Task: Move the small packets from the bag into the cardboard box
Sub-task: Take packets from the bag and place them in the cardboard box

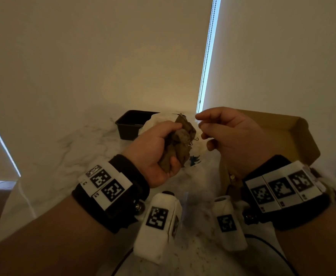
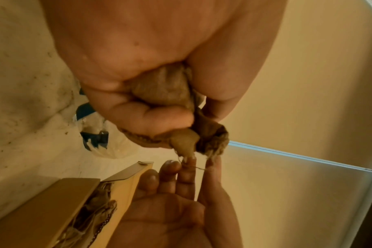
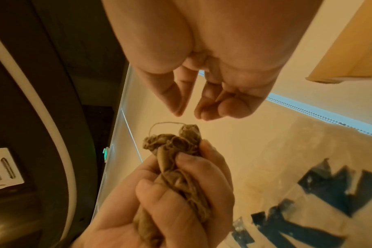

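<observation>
Both wrists, nearest to the camera, wear black bands with white marker blocks. Beyond them the left hand [image 1: 155, 148] is raised over the white marble table [image 1: 79, 156], and its grip is clamped on a bunch of small brown packets [image 1: 180, 140] – the fingers curl tightly around the crumpled cloth, and thin strings hang out at the top end. The right hand [image 1: 230, 136] is just beside the bunch; its fingers are loosely bent with thumb and forefinger a little apart. In the left wrist view two fingertips [image 2: 189, 162] touch the loose threads at the end of the bunch, but a closed pinch does not show (the right wrist view shows a gap between thumb and fingers).

Behind the hands lies the plastic bag [image 3: 308, 176], whitish with dark blue print, flat on the table. To the right stands the cardboard box [image 1: 294, 134] with its lid open – some brown packets already lie inside it, as the left wrist view shows. A black tray [image 1: 130, 126] stands at the far edge, touching the bag.
</observation>
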Demonstrator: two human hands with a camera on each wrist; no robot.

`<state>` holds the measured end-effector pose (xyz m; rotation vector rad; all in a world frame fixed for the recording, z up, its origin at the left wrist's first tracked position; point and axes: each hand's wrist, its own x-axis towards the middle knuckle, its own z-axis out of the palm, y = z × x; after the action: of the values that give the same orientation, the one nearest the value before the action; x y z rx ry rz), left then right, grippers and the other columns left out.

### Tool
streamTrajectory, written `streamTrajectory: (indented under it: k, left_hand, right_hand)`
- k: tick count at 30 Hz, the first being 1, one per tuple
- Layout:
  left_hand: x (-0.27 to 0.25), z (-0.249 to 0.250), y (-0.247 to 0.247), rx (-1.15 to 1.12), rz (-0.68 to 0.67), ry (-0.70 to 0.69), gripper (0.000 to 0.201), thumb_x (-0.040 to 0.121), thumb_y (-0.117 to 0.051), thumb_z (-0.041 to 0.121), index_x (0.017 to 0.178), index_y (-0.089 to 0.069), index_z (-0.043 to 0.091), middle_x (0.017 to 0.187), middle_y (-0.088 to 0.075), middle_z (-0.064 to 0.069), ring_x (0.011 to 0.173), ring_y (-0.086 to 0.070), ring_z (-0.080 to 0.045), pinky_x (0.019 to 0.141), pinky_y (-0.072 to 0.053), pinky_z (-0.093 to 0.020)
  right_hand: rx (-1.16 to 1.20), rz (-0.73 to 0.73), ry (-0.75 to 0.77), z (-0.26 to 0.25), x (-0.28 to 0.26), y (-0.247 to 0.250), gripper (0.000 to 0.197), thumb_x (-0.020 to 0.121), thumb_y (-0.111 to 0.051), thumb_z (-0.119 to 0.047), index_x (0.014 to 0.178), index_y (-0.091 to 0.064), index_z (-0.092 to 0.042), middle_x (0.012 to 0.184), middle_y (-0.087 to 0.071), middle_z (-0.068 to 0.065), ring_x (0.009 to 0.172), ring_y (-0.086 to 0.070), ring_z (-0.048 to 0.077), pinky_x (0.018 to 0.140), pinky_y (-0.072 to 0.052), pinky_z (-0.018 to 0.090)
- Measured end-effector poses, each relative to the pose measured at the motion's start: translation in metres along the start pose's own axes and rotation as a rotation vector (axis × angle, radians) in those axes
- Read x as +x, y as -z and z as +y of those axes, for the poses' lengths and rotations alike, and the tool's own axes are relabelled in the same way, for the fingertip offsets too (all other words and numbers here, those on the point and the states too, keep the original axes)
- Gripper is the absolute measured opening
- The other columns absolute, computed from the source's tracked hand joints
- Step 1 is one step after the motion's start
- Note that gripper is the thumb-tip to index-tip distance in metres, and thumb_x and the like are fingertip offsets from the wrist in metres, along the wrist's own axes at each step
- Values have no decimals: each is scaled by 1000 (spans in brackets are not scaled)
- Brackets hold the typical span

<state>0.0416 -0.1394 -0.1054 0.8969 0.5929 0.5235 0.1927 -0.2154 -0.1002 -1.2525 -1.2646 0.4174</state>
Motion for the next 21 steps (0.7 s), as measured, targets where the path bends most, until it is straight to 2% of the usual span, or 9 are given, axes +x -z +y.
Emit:
streamTrajectory:
  k: [2,5,7,10,12,14,18,21]
  left_hand:
    - [-1,0,1,47,-33,8,22,93,-56,37,90,-66,18,74,-61,-1,61,-54,-14,32,-34,-14]
    - [-3,-1,0,101,-63,8,20,94,-55,33,89,-65,17,71,-64,-3,55,-56,-14,33,-34,-14]
    - [-3,-1,0,101,-58,12,18,93,-55,31,95,-65,16,72,-65,-4,56,-56,-15,33,-34,-13]
    - [-1,-1,1,54,3,-25,21,93,-57,28,110,-67,20,80,-66,-4,57,-58,-16,34,-35,-13]
    - [0,1,1,21,61,-66,18,93,-58,27,106,-69,22,84,-67,-3,59,-60,-16,35,-37,-14]
    - [0,3,2,-18,102,-93,13,94,-59,27,96,-70,23,85,-67,-4,62,-61,-17,35,-38,-14]
    - [2,8,7,-62,131,-99,13,93,-60,28,85,-69,22,77,-67,-3,70,-62,-17,35,-39,-14]
    - [3,12,12,-79,117,-109,17,93,-57,28,84,-66,16,73,-68,-3,65,-64,-14,35,-39,-14]
  right_hand:
    - [29,-54,-37,-2,-2,-3,18,88,-66,-14,99,-70,-28,77,-67,1,71,-61,18,58,-49,30]
    - [-7,-85,-73,-1,-4,-9,21,85,-69,-11,101,-68,-24,74,-69,5,62,-61,14,55,-49,31]
    - [6,-43,-85,0,-4,-8,21,87,-66,-5,100,-67,-21,74,-69,8,58,-59,15,53,-49,31]
    - [147,70,-130,-3,-1,-3,22,91,-57,3,101,-61,-16,75,-68,13,58,-59,19,49,-47,31]
    - [255,119,-143,-5,1,1,26,92,-50,9,96,-57,-15,72,-67,10,56,-59,19,47,-46,30]
    - [296,137,-131,-5,3,3,27,92,-46,12,92,-57,-13,77,-64,11,56,-59,18,47,-46,28]
    - [223,151,-143,-2,3,6,31,93,-47,10,85,-66,-13,83,-67,10,61,-62,17,50,-48,26]
    - [108,128,-193,-2,7,10,34,94,-47,3,82,-72,-18,90,-71,9,72,-66,15,60,-51,26]
